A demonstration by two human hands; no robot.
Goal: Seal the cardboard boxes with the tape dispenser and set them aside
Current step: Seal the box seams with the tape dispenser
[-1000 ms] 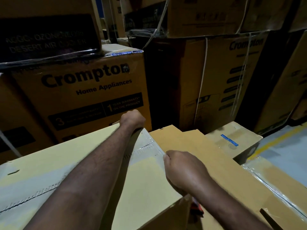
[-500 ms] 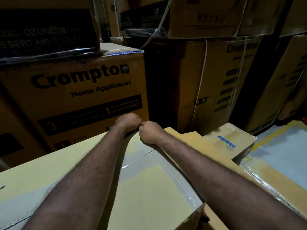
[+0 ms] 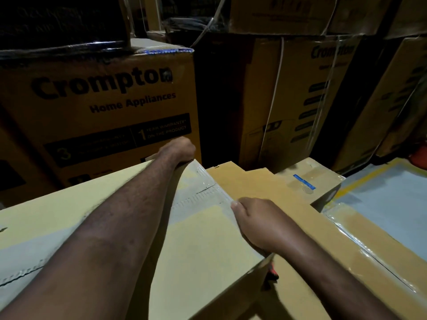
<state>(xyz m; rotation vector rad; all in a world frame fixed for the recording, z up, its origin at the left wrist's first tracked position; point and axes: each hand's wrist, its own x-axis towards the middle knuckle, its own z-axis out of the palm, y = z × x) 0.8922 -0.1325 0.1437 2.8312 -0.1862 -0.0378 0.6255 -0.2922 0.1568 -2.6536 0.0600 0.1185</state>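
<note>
**Head view.** A pale cardboard box (image 3: 203, 245) fills the lower foreground, its top face toward the camera. It stands in front of a printed carton (image 3: 104, 100) and other stacked stock.

- **Tape:** a clear tape strip (image 3: 203, 192) runs across the top face along the seam and ends at the right-hand edge.
- **Left hand:** the left hand (image 3: 179, 150) reaches over the top and is closed round the far corner, its fingers hidden behind the board.
- **Right hand:** the right hand (image 3: 256, 218) is closed on the right-hand edge just where the tape ends. The thumb lies on top and the fingers wrap down the side.
- **Dispenser:** a red object (image 3: 272, 272) shows beneath the near corner. It may be the tape dispenser, but too little is visible to tell.
- **Surroundings:** a small box (image 3: 309, 179) with a blue label sits further right, near the grey floor (image 3: 381, 195).

**Step in hand (judged).** The person appears to be bedding down the tape end, or taking hold to shift the sealed box.

**To do it well:**
- The right thumb should rub the strip over the edge and down the side wall, so that no loose tail remains.
- The left hand should brace the far corner so that the box does not slide.
- Any lift is best taken at these opposite corners, from the walls and not from the flaps.
- The path of the lift should stay clear of the red object and the small box.
</note>
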